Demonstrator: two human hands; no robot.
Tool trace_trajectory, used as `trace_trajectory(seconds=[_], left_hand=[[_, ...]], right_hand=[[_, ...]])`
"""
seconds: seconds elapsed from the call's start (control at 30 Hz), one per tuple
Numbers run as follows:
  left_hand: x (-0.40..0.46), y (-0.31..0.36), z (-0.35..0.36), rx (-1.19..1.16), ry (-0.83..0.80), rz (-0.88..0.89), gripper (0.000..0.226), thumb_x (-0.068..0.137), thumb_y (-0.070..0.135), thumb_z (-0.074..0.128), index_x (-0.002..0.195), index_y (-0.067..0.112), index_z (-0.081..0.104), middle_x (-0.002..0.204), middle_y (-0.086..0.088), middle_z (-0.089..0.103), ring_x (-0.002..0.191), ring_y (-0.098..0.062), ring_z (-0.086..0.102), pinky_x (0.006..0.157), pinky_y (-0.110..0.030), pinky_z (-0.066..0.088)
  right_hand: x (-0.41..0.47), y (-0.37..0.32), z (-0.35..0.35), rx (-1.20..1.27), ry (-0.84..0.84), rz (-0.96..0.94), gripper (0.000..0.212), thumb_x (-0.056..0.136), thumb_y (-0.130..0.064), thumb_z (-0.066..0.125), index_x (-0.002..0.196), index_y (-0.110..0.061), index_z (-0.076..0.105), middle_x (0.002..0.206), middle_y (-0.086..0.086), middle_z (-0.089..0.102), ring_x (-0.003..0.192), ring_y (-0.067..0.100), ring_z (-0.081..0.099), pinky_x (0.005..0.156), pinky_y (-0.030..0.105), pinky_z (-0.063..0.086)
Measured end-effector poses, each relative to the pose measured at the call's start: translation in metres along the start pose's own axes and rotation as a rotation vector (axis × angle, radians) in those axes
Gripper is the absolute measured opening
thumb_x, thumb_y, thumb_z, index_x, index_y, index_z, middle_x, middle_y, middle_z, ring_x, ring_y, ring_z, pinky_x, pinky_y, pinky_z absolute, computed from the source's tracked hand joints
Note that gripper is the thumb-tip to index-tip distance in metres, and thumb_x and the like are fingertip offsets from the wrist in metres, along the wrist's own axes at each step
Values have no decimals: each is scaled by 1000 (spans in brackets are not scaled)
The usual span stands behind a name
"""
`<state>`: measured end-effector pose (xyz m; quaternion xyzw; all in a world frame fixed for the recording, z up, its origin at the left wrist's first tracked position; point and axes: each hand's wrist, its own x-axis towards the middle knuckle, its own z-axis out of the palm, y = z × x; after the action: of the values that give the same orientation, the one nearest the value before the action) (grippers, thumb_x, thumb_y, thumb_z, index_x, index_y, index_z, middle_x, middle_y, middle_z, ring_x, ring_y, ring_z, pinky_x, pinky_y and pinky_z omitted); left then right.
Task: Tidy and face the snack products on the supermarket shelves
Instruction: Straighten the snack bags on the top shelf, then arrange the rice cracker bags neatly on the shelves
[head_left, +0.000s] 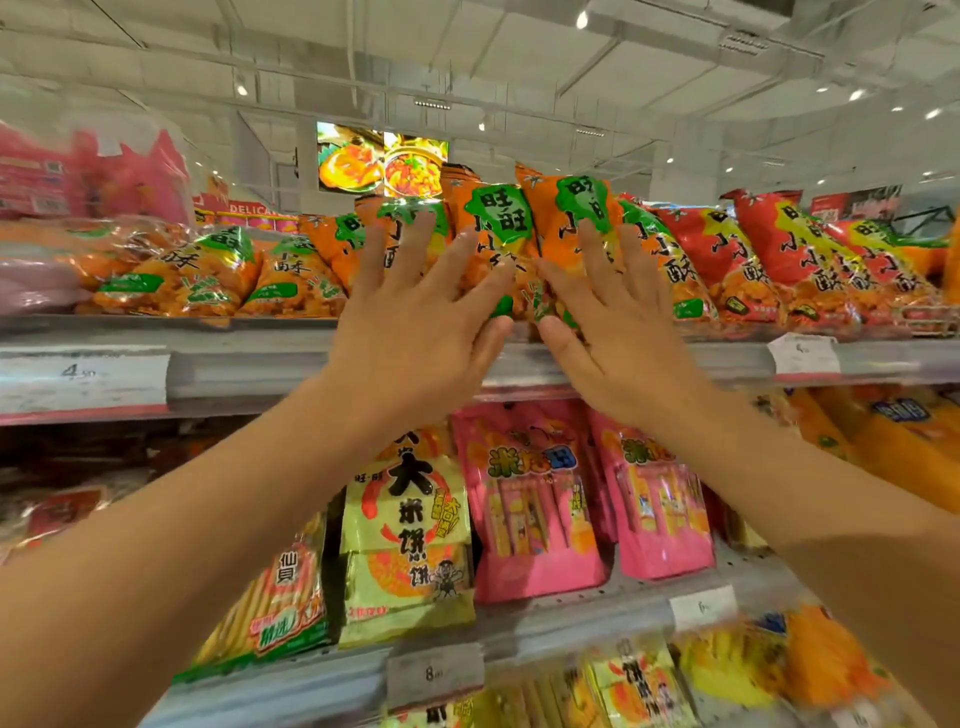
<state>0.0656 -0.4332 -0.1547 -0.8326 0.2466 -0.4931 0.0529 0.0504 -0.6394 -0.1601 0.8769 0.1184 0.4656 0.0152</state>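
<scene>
nearest the viewer, two bare forearms rise toward the top shelf (332, 358). the left hand (415, 317) and the right hand (618, 322) are both released, fingers straight and spread, palms pressed flat on the orange snack bags with green labels (498, 228) standing at the middle of that shelf. nothing is grasped.

status, as a judgement: facing is partly complete. the bags under the hands stand upright and show their fronts. left of the hands on the same shelf, the orange bags (208, 280) lie slumped and tilted; they likely need standing up. right of the hands, the red bags (779, 260) lean in a loose row. below the top shelf, the pink packs (535, 499) and the yellow-green pack (410, 530) stand front-facing. lower rows are too blurred to assess.
</scene>
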Motion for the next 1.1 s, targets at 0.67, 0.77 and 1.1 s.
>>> trace_trajectory(seconds=[0.67,0.77,1.1], left_hand=[[-216,207,130,-229,-388,-92,62,82,39,48,140,15,51,153,-19,31,141,-39,29,108,-63,24],[-216,219,135,-216,-344,-175,53,92,40,38,138,17,50,152,-19,34,142,-38,24,110,-63,21],[-210,236,132,-225,-212,-310,48,79,30,48,124,18,60,146,-15,44,139,-39,32,110,-60,24]], right_hand=[[-318,100,113,203,-493,226,58,97,-52,24,152,-33,17,162,0,2,149,19,-3,118,45,9],[-323,111,117,214,-452,195,59,97,-46,35,152,-36,19,162,0,15,148,21,12,113,45,14],[-332,124,119,211,-432,98,55,95,-43,37,148,-29,36,160,-1,21,146,22,16,115,44,23]])
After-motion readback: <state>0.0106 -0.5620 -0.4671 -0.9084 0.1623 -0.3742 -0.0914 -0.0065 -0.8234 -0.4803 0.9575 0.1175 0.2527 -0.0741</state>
